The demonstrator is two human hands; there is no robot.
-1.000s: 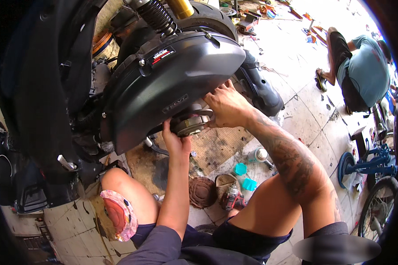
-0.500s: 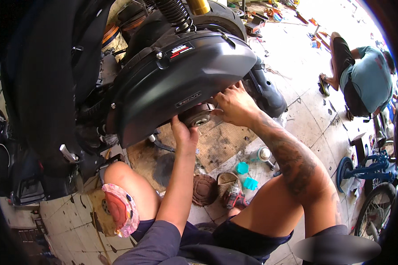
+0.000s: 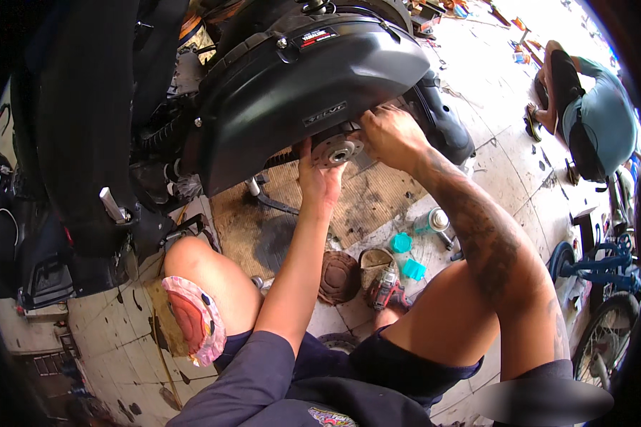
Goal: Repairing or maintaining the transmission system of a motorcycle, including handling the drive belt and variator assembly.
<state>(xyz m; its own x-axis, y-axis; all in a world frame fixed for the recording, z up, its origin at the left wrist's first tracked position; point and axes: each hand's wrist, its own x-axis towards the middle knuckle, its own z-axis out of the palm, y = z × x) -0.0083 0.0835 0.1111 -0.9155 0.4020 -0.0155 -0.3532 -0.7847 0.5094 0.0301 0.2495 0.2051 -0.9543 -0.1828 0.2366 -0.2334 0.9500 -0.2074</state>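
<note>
Below the lower edge of a scooter's black engine side cover [image 3: 292, 107] is a round metal part [image 3: 327, 155], like a flange or pulley with a hub hole in its middle. My left hand [image 3: 319, 181] grips it from below, thumb up along its left side and the other fingers behind it. My right hand [image 3: 395, 135] is closed at the right side of the part, close under the cover's edge. Its fingertips are hidden, so what they pinch cannot be made out.
Stained cardboard [image 3: 363, 196] lies under the scooter. By my feet are a red-and-grey power drill [image 3: 386, 288], turquoise caps [image 3: 413, 269], a spray can [image 3: 434, 220] and a round brown pad [image 3: 339, 277]. Another person [image 3: 598, 117] crouches at the right, beyond a bicycle wheel [image 3: 605, 338].
The whole view has shifted, so the cover sits higher. The round metal part's flat face and hub now show more fully between my hands. My right hand stays closed beside it.
</note>
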